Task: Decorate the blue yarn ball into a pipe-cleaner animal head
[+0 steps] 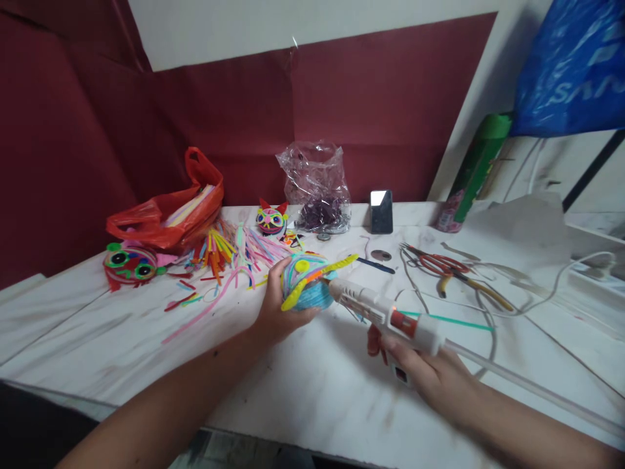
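Observation:
My left hand [277, 306] is wrapped round a ball-shaped pipe-cleaner craft [312, 296], light blue below, with yellow, orange and other coloured strips across it. A yellow strip sticks out from it to the right. In my right hand [415, 365] is a white hot glue gun [375, 309], with a long clear glue stick [532, 387] running out of its back. The gun's nozzle points left at the craft, against or very near the orange strip; I cannot tell whether it touches. My left fingertips are partly hidden behind the ball.
Finished-looking colourful craft heads [131, 264] stand at the left and back. A red plastic bag [195, 202] and bundles of pipe cleaners [219, 251] lie behind my left hand. Scissors [434, 260], pliers [481, 290], cables, a phone [381, 212] and a green spray can [476, 172] are rightward.

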Tool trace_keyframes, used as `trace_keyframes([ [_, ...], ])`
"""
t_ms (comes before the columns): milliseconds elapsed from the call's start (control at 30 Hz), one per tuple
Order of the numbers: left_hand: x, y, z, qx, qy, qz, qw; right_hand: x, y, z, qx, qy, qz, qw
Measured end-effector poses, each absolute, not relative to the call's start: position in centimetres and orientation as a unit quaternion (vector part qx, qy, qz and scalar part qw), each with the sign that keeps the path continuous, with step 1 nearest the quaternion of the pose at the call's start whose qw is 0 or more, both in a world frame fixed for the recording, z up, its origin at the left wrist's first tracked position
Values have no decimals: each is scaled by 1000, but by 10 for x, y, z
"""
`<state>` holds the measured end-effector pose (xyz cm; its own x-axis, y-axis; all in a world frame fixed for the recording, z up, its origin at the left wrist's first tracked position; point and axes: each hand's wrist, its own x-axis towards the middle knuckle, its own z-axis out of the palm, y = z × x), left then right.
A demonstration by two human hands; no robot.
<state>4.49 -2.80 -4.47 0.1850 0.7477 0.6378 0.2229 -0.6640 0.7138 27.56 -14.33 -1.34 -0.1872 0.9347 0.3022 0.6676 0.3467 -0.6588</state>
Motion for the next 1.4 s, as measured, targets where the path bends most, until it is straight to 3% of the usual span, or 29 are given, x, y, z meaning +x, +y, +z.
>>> trace_keyframes([
  [533, 45, -26, -45, 730, 354, 542, 220, 271, -143, -14, -535, -739, 185, 365],
  [1000, 43, -23, -50, 729, 344, 544, 232, 278, -142, -12, -554, -746, 180, 323],
  [1400, 42, -20, -56, 734, 342, 533, 246, 277, -140, -23, -535, -743, 189, 355],
])
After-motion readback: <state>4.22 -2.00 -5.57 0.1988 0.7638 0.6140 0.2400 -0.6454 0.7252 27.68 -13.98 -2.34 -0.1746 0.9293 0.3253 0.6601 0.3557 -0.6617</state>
